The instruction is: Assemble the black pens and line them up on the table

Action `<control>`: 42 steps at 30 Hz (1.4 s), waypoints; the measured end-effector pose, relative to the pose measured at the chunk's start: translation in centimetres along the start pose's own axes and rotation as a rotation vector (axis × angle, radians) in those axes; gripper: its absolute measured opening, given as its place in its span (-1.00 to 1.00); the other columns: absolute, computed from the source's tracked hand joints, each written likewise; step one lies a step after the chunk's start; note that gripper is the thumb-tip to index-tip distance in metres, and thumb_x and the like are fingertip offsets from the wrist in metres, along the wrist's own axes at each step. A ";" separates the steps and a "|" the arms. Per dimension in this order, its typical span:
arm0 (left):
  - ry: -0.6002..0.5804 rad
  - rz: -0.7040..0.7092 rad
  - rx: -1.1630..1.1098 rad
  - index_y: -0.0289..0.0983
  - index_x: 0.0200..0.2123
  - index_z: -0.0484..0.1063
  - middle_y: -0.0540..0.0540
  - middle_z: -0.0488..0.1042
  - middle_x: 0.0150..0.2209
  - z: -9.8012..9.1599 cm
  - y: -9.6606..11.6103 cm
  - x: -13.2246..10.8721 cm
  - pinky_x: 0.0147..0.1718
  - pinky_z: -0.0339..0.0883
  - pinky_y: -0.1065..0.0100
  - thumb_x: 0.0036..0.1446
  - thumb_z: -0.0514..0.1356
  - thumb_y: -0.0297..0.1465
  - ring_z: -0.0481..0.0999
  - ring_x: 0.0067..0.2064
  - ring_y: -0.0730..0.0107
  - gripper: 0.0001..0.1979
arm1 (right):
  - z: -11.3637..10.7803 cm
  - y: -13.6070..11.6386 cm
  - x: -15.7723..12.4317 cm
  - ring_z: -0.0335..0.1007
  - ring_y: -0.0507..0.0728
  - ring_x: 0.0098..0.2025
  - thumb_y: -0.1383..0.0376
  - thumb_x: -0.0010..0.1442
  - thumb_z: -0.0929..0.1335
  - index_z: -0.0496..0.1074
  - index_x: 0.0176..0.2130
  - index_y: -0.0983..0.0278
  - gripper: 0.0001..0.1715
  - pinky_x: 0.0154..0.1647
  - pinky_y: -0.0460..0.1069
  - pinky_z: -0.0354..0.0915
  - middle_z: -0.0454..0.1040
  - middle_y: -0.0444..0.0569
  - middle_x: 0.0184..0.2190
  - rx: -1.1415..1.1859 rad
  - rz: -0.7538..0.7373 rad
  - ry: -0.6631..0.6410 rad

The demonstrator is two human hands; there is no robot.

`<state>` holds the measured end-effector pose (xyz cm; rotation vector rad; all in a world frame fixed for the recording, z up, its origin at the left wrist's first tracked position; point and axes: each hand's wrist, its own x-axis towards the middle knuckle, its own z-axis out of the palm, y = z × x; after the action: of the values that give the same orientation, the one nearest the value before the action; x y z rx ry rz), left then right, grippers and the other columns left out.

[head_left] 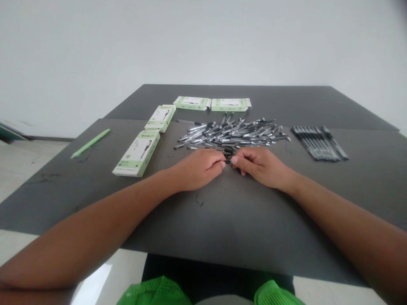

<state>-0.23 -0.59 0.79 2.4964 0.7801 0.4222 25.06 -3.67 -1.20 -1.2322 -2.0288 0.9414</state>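
Observation:
My left hand (203, 168) and my right hand (260, 166) meet at the near edge of a heap of pens (229, 131). Both are closed, with thumbs and fingers pinched together. A short dark piece of a pen (228, 161) shows between the fingertips, gripped from both sides; the rest of it is hidden in my hands. The heaped pens have clear barrels and black grips or ends, lying in a loose tangle. Off to the right, several pens (318, 144) lie side by side in a neat row.
Green and white pen boxes (136, 154) lie left of the heap, and two more boxes (231, 104) lie behind it. At the far left is a light green pen-shaped item (90, 143). The dark table (241, 228) meets a white wall (203, 42) at the back.

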 end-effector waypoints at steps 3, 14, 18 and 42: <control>0.003 0.003 0.004 -0.28 -0.16 0.60 -0.14 0.64 -0.20 0.0 -0.1 0.0 -0.13 0.36 0.24 0.50 0.07 -0.34 0.59 -0.15 0.24 -0.69 | 0.1 0.0 -0.1 0.35 0.09 -0.41 -0.08 0.52 0.36 0.51 -0.33 0.22 -0.48 -0.34 -0.01 0.21 0.50 -0.11 -0.47 0.001 0.007 0.011; 0.010 -0.019 0.000 -0.29 -0.16 0.61 -0.14 0.64 -0.20 0.0 0.2 0.0 -0.13 0.36 0.24 0.49 0.08 -0.35 0.59 -0.15 0.23 -0.70 | 0.2 -0.1 0.0 0.36 0.07 -0.43 -0.01 0.49 0.40 0.54 -0.28 0.23 -0.58 -0.36 -0.01 0.21 0.48 -0.13 -0.48 0.043 0.035 0.015; 0.015 -0.020 0.002 -0.29 -0.19 0.59 -0.13 0.63 -0.23 0.0 0.2 0.0 -0.18 0.34 0.25 0.48 0.08 -0.35 0.58 -0.19 0.25 -0.71 | 0.3 0.3 -0.1 0.38 0.08 -0.41 0.04 0.47 0.43 0.55 -0.17 0.22 -0.69 -0.36 -0.01 0.25 0.49 -0.14 -0.45 0.073 0.029 0.032; 0.014 -0.016 0.024 -0.29 -0.19 0.60 -0.14 0.63 -0.23 0.1 0.0 0.0 -0.15 0.35 0.22 0.48 0.07 -0.34 0.57 -0.17 0.23 -0.69 | 0.4 0.8 -0.2 0.36 0.08 -0.40 0.12 0.43 0.45 0.54 -0.13 0.22 -0.79 -0.38 0.00 0.26 0.50 -0.12 -0.40 0.130 -0.031 0.013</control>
<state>-0.18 -0.62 0.75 2.5097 0.8146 0.4272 25.26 -3.72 -2.15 -1.1320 -1.9384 1.0308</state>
